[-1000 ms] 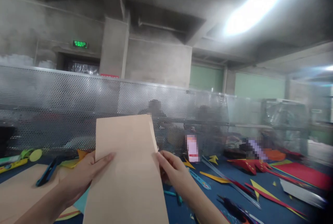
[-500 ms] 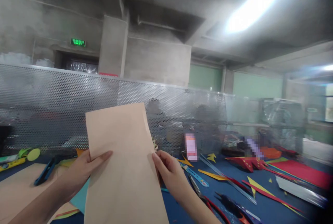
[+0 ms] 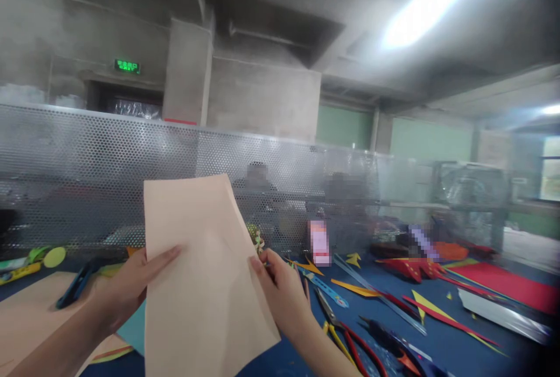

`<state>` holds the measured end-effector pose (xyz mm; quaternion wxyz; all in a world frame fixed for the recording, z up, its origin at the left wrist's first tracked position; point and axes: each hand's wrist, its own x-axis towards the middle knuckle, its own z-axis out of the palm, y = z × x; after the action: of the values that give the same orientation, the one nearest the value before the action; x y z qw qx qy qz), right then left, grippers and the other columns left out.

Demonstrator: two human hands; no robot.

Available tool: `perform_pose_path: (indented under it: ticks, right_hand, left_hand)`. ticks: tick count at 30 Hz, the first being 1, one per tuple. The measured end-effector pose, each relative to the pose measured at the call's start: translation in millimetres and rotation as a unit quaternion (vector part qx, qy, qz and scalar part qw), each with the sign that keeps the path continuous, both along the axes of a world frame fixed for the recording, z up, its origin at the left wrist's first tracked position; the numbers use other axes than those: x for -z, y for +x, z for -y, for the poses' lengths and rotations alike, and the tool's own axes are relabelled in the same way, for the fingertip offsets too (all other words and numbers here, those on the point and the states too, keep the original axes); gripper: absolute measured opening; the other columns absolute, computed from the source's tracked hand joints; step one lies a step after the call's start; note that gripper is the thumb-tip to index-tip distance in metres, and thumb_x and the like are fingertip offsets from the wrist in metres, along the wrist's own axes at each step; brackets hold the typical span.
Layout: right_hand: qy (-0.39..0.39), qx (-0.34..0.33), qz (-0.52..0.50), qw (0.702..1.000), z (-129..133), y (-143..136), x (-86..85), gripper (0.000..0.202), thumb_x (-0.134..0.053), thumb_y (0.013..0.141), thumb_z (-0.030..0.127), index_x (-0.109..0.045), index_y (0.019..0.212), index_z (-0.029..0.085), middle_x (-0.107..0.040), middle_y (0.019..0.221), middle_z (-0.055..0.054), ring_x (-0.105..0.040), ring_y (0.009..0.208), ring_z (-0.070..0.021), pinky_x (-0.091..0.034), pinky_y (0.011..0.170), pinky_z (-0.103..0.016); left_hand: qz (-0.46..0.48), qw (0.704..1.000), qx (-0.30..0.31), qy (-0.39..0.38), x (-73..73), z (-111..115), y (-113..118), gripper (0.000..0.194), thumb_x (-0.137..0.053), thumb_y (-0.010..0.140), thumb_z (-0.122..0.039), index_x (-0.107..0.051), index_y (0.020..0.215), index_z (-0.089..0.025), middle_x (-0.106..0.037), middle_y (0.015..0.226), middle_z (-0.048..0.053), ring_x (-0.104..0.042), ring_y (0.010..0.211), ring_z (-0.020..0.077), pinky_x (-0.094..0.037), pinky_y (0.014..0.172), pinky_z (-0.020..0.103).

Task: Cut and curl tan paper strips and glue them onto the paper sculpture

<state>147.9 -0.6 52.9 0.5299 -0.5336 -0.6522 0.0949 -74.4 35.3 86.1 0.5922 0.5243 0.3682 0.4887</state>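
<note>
A sheet of beige paper (image 3: 196, 283), seemingly folded or doubled along its right side, is held upright between both hands. My left hand (image 3: 135, 280) grips its left edge, thumb on the near face and fingers hidden behind. On the right edge, my right hand (image 3: 280, 286) pinches the paper between thumb and curled fingers. The sheet's lower right corner shows above the blue table, just left of my right wrist. Pliers with red and yellow handles (image 3: 336, 324) lie beside my right forearm.
More beige paper (image 3: 35, 307) lies at left with a dark blue cutter (image 3: 76, 286) on it. Paper strips (image 3: 455, 321), a hot glue gun (image 3: 394, 342) and red paper (image 3: 503, 283) cover the right. A perforated metal screen (image 3: 109, 184) closes off the back.
The sheet has narrowed at the top and its right side has tilted, with the lower right corner now in view. Both hands still hold it. The camera view has shifted slightly.
</note>
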Motion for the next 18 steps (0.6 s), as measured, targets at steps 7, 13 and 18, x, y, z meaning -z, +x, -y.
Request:
perform_pose_path:
  ticks: [7, 13, 18]
  right_hand:
    - [-0.004, 0.015, 0.051, 0.999, -7.6, 6.6, 4.4, 0.035, -0.035, 0.085, 0.045, -0.048, 0.065, 0.019, -0.039, 0.051, 0.005, -0.041, 0.048, -0.0115, -0.026, 0.044, -0.021]
    - [-0.049, 0.063, 0.122, 0.989, -6.0, 1.0, 2.0, 0.038, -0.029, 0.089, 0.044, -0.051, 0.070, 0.019, -0.053, 0.057, 0.002, -0.051, 0.055, -0.0132, -0.031, 0.048, -0.021]
    - [-0.223, 0.093, 0.208, 0.948, -9.2, 52.3, 0.5, 0.042, -0.031, 0.091, 0.041, -0.059, 0.070, 0.016, -0.059, 0.056, 0.000, -0.056, 0.052, -0.0128, -0.043, 0.053, -0.024]
  left_hand:
    - [0.012, 0.999, -0.013, 0.032, 0.5, 0.1, -2.5, 0.034, -0.067, 0.070, -0.034, -0.065, 0.102, -0.021, -0.067, 0.106, 0.007, -0.063, 0.095, 0.0256, -0.055, 0.074, 0.029]
    - [-0.012, 0.998, -0.005, 0.061, 5.5, -13.7, -10.4, 0.046, -0.068, 0.068, -0.038, -0.061, 0.108, -0.019, -0.064, 0.110, 0.011, -0.062, 0.096, 0.0284, -0.055, 0.074, 0.030]
    - [0.009, 0.997, -0.038, 0.073, 4.0, -14.7, -14.5, 0.052, -0.070, 0.065, -0.037, -0.058, 0.111, -0.016, -0.065, 0.107, 0.012, -0.063, 0.093, 0.0284, -0.055, 0.072, 0.031]
